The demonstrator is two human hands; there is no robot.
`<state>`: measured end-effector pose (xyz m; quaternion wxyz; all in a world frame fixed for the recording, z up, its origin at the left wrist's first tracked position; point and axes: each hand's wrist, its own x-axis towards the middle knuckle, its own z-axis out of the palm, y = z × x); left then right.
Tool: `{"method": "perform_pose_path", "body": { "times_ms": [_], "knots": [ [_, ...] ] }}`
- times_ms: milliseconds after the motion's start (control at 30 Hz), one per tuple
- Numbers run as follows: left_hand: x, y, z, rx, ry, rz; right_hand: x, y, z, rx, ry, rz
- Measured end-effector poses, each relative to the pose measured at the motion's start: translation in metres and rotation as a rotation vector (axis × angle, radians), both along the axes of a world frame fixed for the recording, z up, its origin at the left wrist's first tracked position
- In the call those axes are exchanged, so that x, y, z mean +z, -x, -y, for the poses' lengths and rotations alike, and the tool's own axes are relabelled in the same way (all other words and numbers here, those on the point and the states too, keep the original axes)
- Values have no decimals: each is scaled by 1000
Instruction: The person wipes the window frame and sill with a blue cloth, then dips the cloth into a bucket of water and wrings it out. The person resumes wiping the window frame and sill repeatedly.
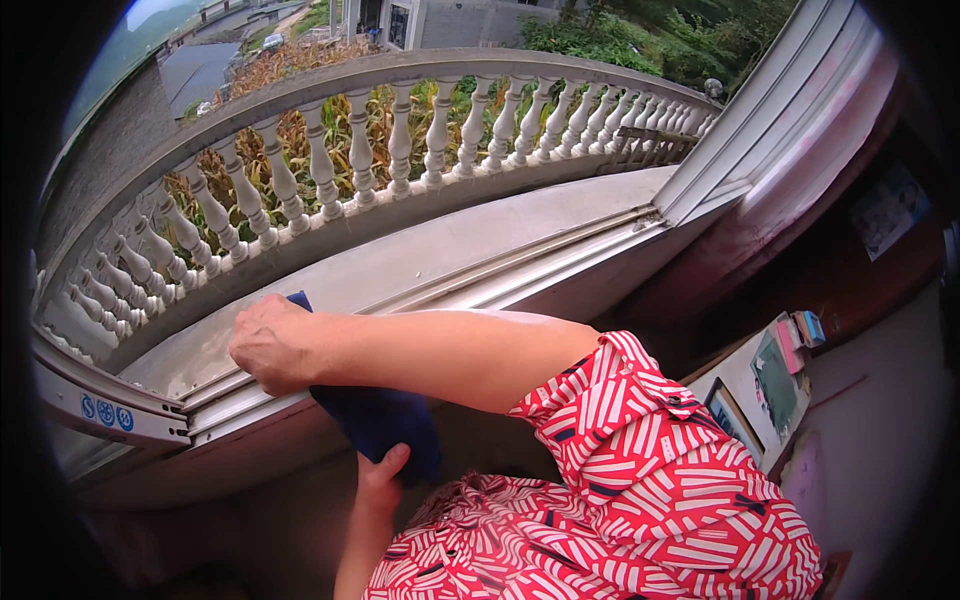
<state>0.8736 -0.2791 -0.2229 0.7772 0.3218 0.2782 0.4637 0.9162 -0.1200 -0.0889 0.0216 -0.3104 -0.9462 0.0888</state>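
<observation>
A dark blue cloth [375, 420] hangs across the inner edge of a window sill. My right hand [274, 345], at the end of the arm stretched across the view, is closed on its upper part over the metal window track [217, 394]. A blue corner of the cloth shows just beyond the knuckles. Lower down, inside the room, my left hand [384, 466] grips the hanging part, with the thumb on top. The fingers of both hands are mostly hidden.
Past the track lies a concrete ledge [450, 232] with a baluster railing [360, 150]. A window sash [112, 409] stands at left, a white frame [750, 112] and pink curtain [810, 165] at right. A small table [731, 375] with boxes and framed items is behind at right.
</observation>
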Motion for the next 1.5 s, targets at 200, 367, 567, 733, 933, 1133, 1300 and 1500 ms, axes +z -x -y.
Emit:
{"method": "perform_pose_path", "body": {
  "times_ms": [200,367,567,733,933,1133,1300,1500],
  "knots": [
    [21,-73,-7,-96,-5,-62,-6,-140,14,-124,-111,-18],
    [19,-132,-21,-334,13,-191,-7,-257,27,-276,-182,-86],
    [14,-219,-39,-507,-48,-225,-4,-374,40,-440,-316,-52],
    [28,-283,-53,-636,-104,-236,-4,-455,46,-578,-394,71],
    [32,-348,-60,-719,-153,-184,-4,-501,46,-803,-489,393],
    [39,-355,-54,-723,-211,-185,16,-496,72,-955,-622,-326],
    [56,-324,-45,-716,-289,-249,43,-473,114,-865,-13,-1568],
    [61,-256,-29,-712,-321,-323,38,-420,125,-593,534,-2054]
  ]
}}
